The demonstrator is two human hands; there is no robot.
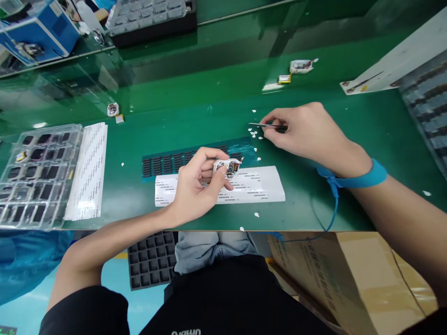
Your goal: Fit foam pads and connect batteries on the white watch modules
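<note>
My left hand (197,184) grips a small white device (226,167) with exposed electronics, held just above a white printed sheet (258,184) on the green bench. My right hand (300,130) pinches thin metal tweezers (267,126), tips pointing left over a scatter of tiny white paper bits (254,134). A blue wrist strap (370,174) with a cord circles my right wrist. Behind my left hand lies a sheet of small black foam pads (167,164).
A clear compartment tray (35,177) and a white liner strip (89,170) sit at left. Small parts (112,109), (300,66) lie farther back. A cardboard box (349,274) stands below the bench edge at right, a black grid tray (152,260) below centre.
</note>
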